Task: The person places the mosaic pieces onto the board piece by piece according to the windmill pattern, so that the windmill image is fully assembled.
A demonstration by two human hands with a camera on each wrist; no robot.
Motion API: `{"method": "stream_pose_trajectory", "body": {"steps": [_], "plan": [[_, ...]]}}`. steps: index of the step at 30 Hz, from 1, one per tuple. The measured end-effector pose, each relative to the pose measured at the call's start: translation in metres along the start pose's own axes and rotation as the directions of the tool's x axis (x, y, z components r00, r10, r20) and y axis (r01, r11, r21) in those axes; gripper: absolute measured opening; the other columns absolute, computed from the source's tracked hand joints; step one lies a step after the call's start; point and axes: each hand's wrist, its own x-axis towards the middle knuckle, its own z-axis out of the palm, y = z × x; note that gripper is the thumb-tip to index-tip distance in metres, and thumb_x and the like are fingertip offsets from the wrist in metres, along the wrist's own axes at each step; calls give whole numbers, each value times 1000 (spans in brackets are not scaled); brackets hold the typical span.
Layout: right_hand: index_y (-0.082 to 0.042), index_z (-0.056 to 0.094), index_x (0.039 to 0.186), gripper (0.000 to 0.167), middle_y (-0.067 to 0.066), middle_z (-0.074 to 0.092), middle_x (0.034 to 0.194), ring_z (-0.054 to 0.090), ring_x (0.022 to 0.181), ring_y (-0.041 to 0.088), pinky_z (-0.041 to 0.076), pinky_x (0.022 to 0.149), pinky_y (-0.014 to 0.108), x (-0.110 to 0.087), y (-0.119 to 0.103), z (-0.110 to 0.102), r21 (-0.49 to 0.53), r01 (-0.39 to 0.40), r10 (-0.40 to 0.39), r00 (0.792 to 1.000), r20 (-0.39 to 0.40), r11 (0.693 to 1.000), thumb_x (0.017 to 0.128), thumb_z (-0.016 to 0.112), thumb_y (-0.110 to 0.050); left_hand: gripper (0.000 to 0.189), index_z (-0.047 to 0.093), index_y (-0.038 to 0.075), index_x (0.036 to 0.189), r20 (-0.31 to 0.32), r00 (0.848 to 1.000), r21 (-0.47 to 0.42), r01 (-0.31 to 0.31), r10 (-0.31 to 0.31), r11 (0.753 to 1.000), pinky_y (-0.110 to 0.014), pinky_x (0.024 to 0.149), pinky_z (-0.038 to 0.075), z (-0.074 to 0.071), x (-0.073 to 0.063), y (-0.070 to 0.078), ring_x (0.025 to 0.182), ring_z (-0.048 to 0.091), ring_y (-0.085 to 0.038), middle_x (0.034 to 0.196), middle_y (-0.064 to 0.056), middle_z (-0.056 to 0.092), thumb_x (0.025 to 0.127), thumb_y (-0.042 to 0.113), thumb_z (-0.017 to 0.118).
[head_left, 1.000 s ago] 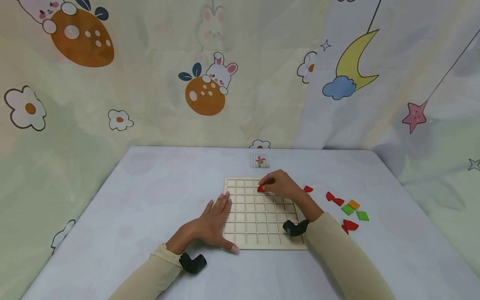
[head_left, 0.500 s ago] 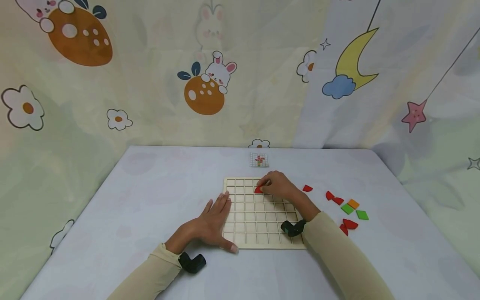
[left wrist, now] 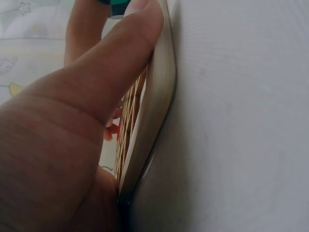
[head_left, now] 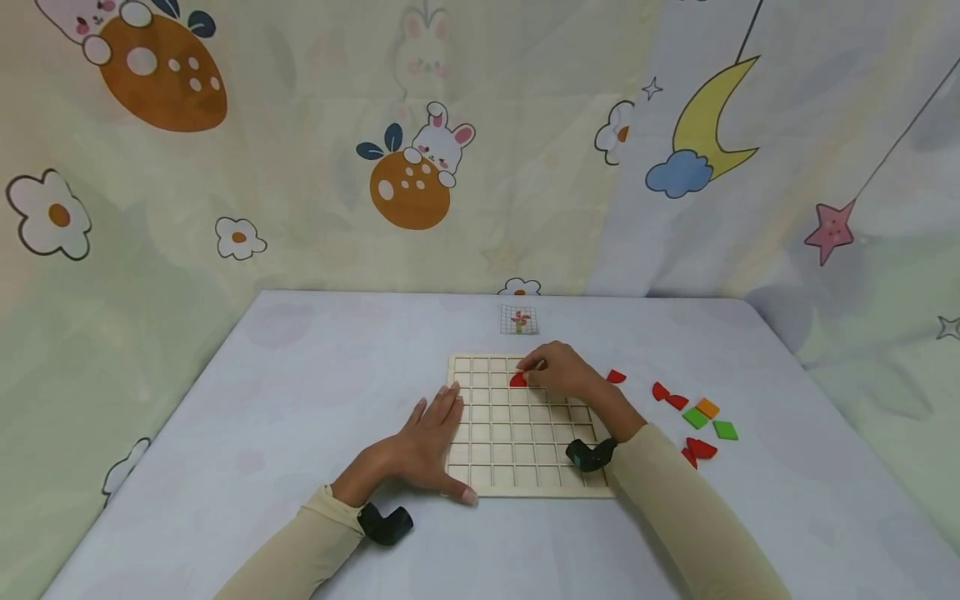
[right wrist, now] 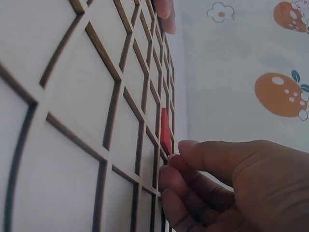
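The left hand (head_left: 426,446) rests spread, fingers straight, on the left edge of a pale wooden grid board (head_left: 543,492); its thumb lies along the near corner. At the board's far rows, the right hand (head_left: 558,371) has thumb and fingertips curled at one end of a red quarter-round tile (head_left: 517,381), seeming to pinch it. In the right wrist view this red tile (right wrist: 165,129) lies in or on a grid cell, its lower tip at the fingertips. The left wrist view shows the left thumb (left wrist: 116,53) against the board's thick rim (left wrist: 153,106).
Right of the board lie several loose red tiles (head_left: 702,449), one orange tile (head_left: 707,408) and two green tiles (head_left: 725,431). Another red tile (head_left: 616,377) lies near the right forearm. A small card (head_left: 519,320) with a gridded pinwheel picture lies beyond the board.
The red tile at the right fingertips has shifted slightly left and down, and more of it shows over the grid. The left hand has stayed in place.
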Motion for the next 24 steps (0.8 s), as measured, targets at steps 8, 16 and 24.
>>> {"method": "stream_pose_trajectory", "body": {"steps": [8,16,24], "plan": [[1,72,111,20,8,69,103,61,93,22,51,78,36,-5,0,-3,13,-40,41,999,-29,999,94,64,-7,135,4,-1,155,-11,1000,-19,-20,19,1000,-55,113,-1,0,0,0,147,-9,-30,161,-16,-7,65,73,73],[1,72,110,20,10,69,105,62,96,26,50,83,41,-13,2,-9,17,13,-12,997,-81,1000,93,63,-5,136,2,-1,155,-17,1000,-31,-19,19,999,-54,113,0,1,0,0,147,-9,-29,161,-15,-7,65,72,74],[2,72,110,20,11,70,105,62,97,26,49,86,43,-21,11,-19,-12,-5,3,993,-121,1000,93,64,-5,135,3,-2,154,-24,999,-40,-31,30,999,-55,113,-1,0,-2,1,147,-8,-30,161,-17,-7,66,71,74]]}}
